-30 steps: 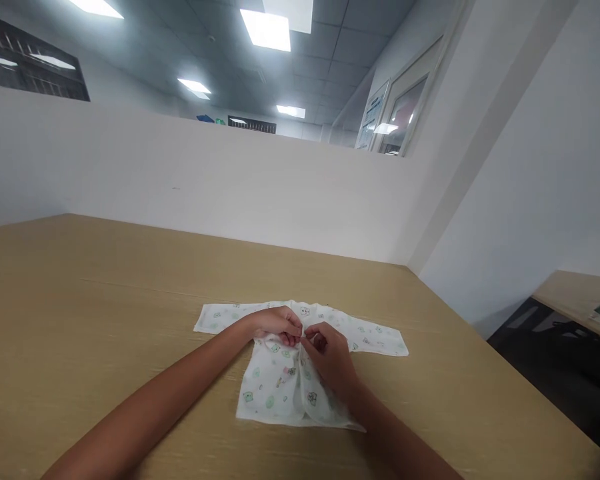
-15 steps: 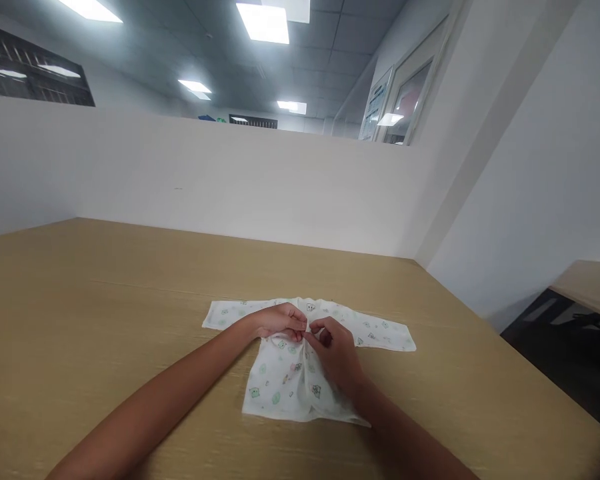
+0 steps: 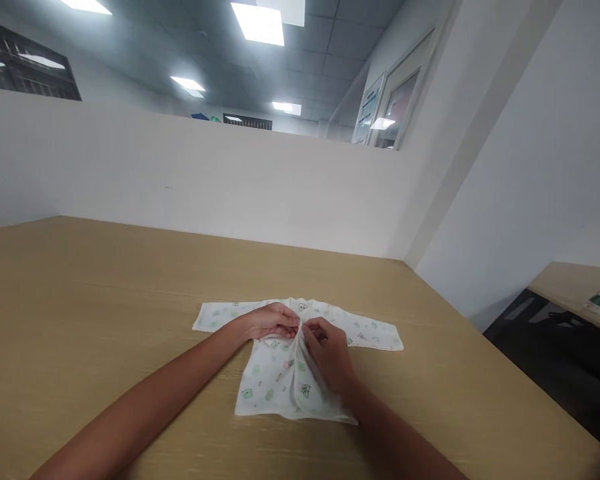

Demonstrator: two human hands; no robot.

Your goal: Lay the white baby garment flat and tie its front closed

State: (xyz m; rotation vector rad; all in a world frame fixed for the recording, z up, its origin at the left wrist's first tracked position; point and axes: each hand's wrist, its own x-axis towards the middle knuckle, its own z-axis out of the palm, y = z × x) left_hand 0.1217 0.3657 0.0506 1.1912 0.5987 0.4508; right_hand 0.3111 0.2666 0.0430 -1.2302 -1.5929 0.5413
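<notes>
A small white baby shirt (image 3: 270, 380) with a green and grey print lies flat on the wooden table (image 3: 80, 313), sleeves spread left and right. My left hand (image 3: 273, 321) pinches the shirt's front edge near the collar, fingers closed on the cloth. My right hand (image 3: 327, 353) meets it from the right, also pinching the front edge at the chest. The two hands touch at the shirt's middle opening. The fabric puckers between them.
A white partition wall (image 3: 205, 187) runs along the table's far edge and another along the right. A second desk (image 3: 580, 293) with a green and white item stands at the far right beyond a dark gap.
The hands stay together at the shirt's front opening; the fabric between them has gathered a little more. The view has shifted slightly.
</notes>
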